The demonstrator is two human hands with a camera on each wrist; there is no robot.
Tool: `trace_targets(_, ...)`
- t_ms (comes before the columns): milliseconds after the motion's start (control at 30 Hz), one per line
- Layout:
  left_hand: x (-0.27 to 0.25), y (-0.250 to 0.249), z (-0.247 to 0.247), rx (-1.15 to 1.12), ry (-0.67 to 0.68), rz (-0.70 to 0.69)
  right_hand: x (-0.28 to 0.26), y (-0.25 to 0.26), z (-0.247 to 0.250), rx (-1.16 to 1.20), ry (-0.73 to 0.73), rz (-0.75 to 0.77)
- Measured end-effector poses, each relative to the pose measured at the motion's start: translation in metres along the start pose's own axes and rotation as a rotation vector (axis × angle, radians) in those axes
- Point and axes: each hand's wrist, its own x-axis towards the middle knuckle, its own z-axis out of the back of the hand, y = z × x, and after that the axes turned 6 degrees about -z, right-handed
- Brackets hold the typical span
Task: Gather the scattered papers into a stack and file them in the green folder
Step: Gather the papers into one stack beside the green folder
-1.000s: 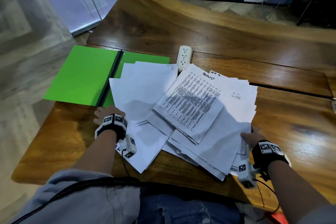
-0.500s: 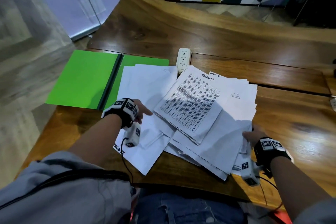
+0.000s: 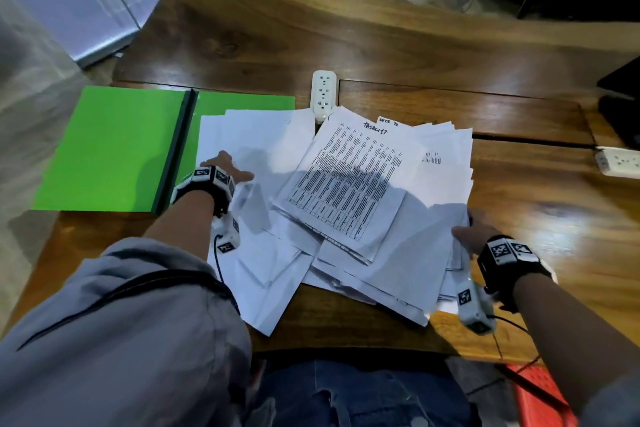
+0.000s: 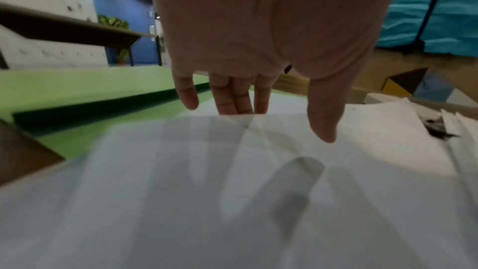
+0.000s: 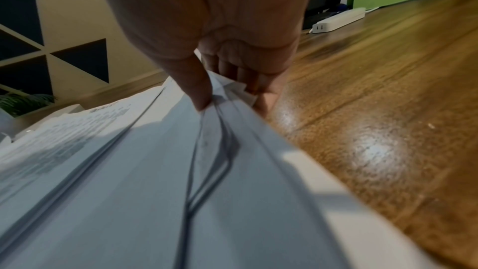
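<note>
A loose heap of white papers (image 3: 349, 211) covers the middle of the wooden table, with a printed table sheet (image 3: 349, 184) on top. The green folder (image 3: 114, 149) lies open at the left, its right half partly under blank sheets. My left hand (image 3: 227, 172) hovers flat over those blank sheets (image 4: 232, 171), fingers straight and spread. My right hand (image 3: 465, 234) grips the right edge of the heap; in the right wrist view the thumb (image 5: 196, 89) presses on top of the papers (image 5: 155, 171) and the fingers curl beneath.
A white power strip (image 3: 323, 94) lies just beyond the papers, partly under them. A second power strip (image 3: 618, 161) sits at the right edge by a dark object (image 3: 623, 104). A red crate (image 3: 540, 395) stands on the floor at the lower right.
My left hand has moved from the table's bare wood by the folder's near edge up and right, over the blank sheets. The right hand stays gripping the heap's right edge.
</note>
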Motion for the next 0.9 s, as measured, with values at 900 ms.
trace_targets(900, -0.075, -0.056, -0.031, 0.366, 0.290, -0.017, 0.020, -0.005, -0.001, -0.010, 0.044, 0.039)
